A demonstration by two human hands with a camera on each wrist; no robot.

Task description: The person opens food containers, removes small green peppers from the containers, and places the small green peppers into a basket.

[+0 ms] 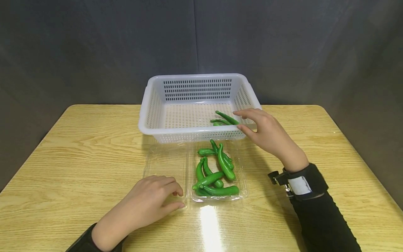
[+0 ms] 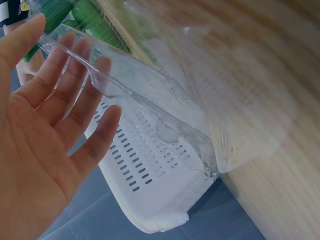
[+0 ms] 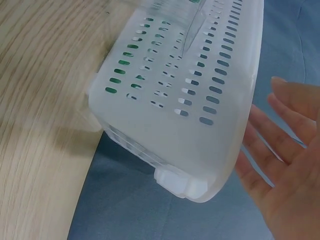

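Note:
Several green chili peppers lie in the right half of a clear hinged plastic box. Its other half, a clear lid, lies unfolded to the left. My left hand is over the near end of that lid, fingers loosely bent, holding nothing. Behind the box stands a white perforated basket with a few more green peppers at its front right. Above the basket's front right rim is my right hand, thumb and fingers apart and nothing between them. The right wrist view shows its palm beside the basket wall.
A wooden table carries the box and basket. Dark grey panels rise behind and at both sides. A strap with a small device sits on the right wrist.

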